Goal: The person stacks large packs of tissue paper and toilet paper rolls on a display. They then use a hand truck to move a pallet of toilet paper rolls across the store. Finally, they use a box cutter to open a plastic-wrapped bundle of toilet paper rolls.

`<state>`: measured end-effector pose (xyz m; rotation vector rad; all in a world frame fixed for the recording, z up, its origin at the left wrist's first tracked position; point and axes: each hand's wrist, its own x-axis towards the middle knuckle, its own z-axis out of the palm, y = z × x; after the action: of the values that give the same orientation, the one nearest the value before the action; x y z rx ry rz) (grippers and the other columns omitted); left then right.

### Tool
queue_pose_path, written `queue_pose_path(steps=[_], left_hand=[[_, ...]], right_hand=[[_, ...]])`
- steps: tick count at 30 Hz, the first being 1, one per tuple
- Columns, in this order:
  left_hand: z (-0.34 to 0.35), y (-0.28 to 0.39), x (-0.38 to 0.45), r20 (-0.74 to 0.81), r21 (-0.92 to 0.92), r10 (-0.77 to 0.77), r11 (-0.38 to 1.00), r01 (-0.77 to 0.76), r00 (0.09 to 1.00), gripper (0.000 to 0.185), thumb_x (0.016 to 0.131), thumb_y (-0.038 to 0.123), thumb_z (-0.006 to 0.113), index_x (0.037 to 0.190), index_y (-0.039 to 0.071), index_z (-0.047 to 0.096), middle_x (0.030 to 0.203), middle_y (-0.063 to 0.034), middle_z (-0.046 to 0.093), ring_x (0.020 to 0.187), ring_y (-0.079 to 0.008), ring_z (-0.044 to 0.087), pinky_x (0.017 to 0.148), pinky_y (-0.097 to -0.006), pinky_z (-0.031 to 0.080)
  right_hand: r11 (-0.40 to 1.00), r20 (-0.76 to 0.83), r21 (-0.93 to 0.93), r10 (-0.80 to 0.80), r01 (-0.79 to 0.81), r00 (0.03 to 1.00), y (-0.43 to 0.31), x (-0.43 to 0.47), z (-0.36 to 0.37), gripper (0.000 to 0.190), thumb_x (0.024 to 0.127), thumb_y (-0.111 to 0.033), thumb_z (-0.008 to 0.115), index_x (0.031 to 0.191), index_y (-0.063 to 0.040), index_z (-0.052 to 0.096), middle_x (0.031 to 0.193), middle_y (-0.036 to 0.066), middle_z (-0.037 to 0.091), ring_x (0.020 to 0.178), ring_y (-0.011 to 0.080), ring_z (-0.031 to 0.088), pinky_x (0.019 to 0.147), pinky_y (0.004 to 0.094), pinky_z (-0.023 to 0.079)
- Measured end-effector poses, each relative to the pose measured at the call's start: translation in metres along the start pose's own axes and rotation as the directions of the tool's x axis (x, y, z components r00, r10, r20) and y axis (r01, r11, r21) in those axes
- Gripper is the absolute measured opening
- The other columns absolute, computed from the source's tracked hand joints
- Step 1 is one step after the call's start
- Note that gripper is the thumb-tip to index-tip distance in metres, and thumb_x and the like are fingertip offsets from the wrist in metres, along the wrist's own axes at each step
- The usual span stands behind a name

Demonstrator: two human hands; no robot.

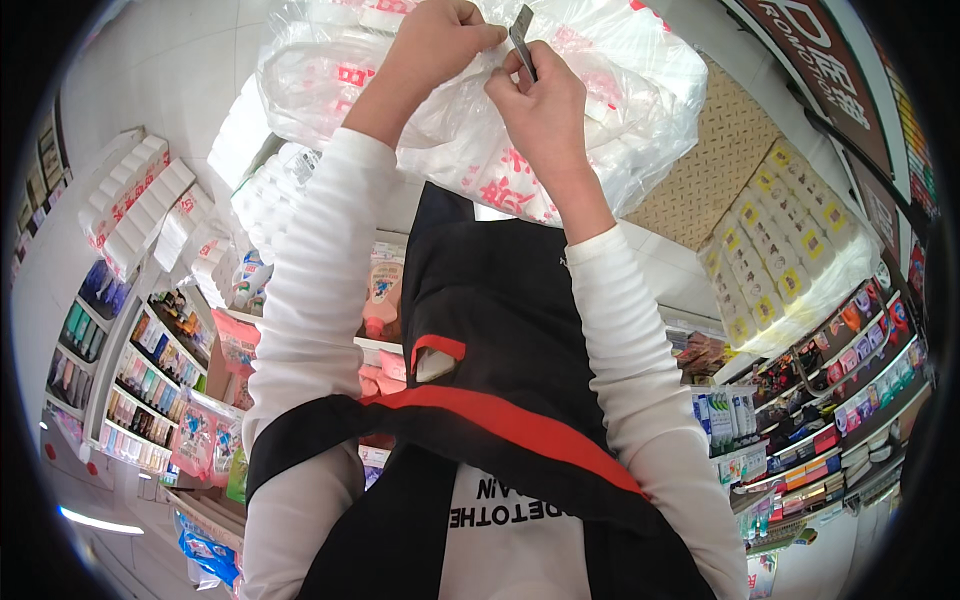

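My right hand grips a slim grey box cutter, its tip pointing up and away from me. Just left of the blade, my left hand has thumb and fingers drawn together on the clear plastic wrapping; the exact pinch is partly hidden. Both hands are over a large translucent plastic bag with red printing. White packs, apparently tissue rolls, show through its film. The bag bulges and creases in front of my black apron.
White paper packs are stacked at the left, near stocked shelves. At the right, a yellow-printed wrapped stack of rolls stands by a tan textured board. Beyond are a promotion sign and goods racks.
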<state>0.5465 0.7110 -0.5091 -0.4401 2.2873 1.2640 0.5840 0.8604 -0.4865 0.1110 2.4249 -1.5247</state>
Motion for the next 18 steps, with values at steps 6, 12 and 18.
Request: queue_pose_path(steps=[6,12,18], left_hand=[[0.003,-0.003,0.002,-0.020,-0.169,0.073,0.983,-0.076,0.997,0.021,0.078,0.016,0.068,0.065,0.000,0.064,0.056,-0.0072,0.061,0.051,-0.0125,0.054,0.051,-0.0312,0.044],[0.008,-0.005,-0.001,-0.002,-0.236,0.001,0.972,-0.001,1.000,0.024,0.079,0.019,0.070,0.066,0.000,0.064,0.056,-0.0072,0.060,0.050,-0.0129,0.054,0.049,-0.0302,0.044],[0.012,-0.015,0.005,-0.068,-0.192,-0.056,0.980,0.042,0.996,0.027,0.079,0.022,0.071,0.067,-0.001,0.064,0.057,-0.0080,0.060,0.052,-0.0148,0.056,0.051,-0.0320,0.044]], right_hand=[[0.999,0.015,0.050,0.020,-0.020,1.000,-0.001,-0.003,-0.002,0.016,0.076,-0.011,0.064,0.079,-0.001,0.052,0.057,0.001,0.045,0.054,0.0077,0.040,0.053,0.0249,0.040],[0.999,0.097,0.037,-0.042,0.039,0.994,0.004,-0.002,-0.008,0.014,0.077,-0.010,0.062,0.080,0.000,0.052,0.062,0.006,0.052,0.055,0.0159,0.048,0.056,0.0293,0.044],[0.997,0.056,0.060,-0.043,0.040,0.998,0.007,-0.001,-0.008,0.017,0.082,-0.016,0.067,0.083,-0.002,0.057,0.055,0.001,0.042,0.052,0.0079,0.037,0.052,0.0246,0.038]])
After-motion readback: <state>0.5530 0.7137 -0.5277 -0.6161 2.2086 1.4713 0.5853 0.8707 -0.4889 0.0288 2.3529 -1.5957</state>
